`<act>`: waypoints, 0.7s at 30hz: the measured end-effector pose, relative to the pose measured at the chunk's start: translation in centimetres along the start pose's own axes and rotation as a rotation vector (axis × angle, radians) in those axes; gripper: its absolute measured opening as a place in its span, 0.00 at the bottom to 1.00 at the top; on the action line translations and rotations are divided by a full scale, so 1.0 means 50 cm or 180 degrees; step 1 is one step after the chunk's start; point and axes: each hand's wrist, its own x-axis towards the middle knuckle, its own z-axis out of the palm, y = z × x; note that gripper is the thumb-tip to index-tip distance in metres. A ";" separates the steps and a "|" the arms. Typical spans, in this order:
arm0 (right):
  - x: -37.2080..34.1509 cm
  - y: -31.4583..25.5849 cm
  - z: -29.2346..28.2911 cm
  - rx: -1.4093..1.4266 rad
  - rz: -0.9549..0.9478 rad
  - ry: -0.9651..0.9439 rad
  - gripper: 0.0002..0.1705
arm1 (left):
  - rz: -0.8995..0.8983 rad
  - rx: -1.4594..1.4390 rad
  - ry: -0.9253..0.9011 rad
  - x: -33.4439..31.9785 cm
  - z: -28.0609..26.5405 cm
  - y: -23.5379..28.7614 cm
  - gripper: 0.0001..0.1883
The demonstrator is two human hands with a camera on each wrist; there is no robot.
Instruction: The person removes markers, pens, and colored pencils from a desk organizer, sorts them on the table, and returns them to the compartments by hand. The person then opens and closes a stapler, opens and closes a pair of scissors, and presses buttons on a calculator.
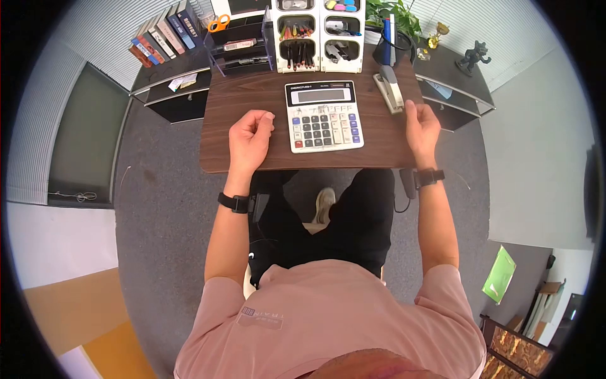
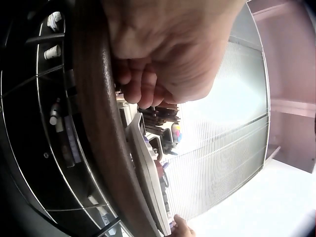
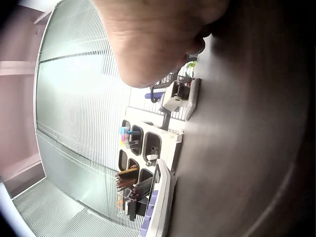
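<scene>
A large white calculator (image 1: 324,118) with a dark-framed display lies on the brown desk (image 1: 385,142) between the hands. To its left, my left hand (image 1: 250,140) rests near the desk's front edge, fingers loosely curled and holding nothing. The left wrist view shows that hand (image 2: 168,54) with bent fingers, the calculator (image 2: 150,177) beyond it. My right hand (image 1: 422,131) lies at the desk's right edge, just in front of a white and grey stapler (image 1: 389,90). Its fingers curl loosely, mostly hidden in the right wrist view, with the stapler (image 3: 177,96) past them.
White organizers (image 1: 297,38) with pencils and small stationery stand along the back. Left of them is a clear purple-tinted rack (image 1: 241,54) with orange scissors (image 1: 218,23). A black mesh pen holder (image 1: 394,52) stands behind the stapler. Books (image 1: 165,35) line the left side cabinet.
</scene>
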 end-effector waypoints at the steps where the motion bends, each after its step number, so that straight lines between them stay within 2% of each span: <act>1: 0.002 -0.003 -0.002 -0.0015 -0.0025 -0.0001 0.26 | -0.0023 -0.0028 -0.0022 0.001 -0.001 0.001 0.10; 7: -0.001 0.005 -0.008 0.0172 0.0076 -0.0156 0.24 | -0.0006 0.0014 -0.0034 -0.001 0.004 -0.002 0.10; 13: -0.023 -0.012 -0.006 0.0438 -0.0401 -0.0148 0.19 | 0.0026 0.0293 -0.0028 -0.009 0.007 0.012 0.09; 15: -0.037 -0.030 -0.012 0.0294 -0.0757 -0.0424 0.17 | 0.0202 0.0528 -0.0166 -0.014 0.008 0.020 0.08; 17: -0.060 -0.051 -0.006 0.0353 -0.0774 -0.0496 0.15 | 0.0159 0.0651 -0.0278 -0.020 0.004 0.026 0.10; 19: -0.091 -0.084 0.004 0.0642 -0.0778 -0.0776 0.14 | 0.0500 0.0809 -0.0227 -0.021 0.010 0.037 0.11; 20: -0.109 -0.117 0.005 0.0355 -0.0774 -0.0882 0.12 | 0.0475 0.1053 -0.0324 -0.024 0.007 0.048 0.17; 21: -0.123 -0.146 0.010 0.0130 -0.0818 -0.0931 0.16 | 0.0487 0.1068 -0.0331 -0.025 0.007 0.050 0.17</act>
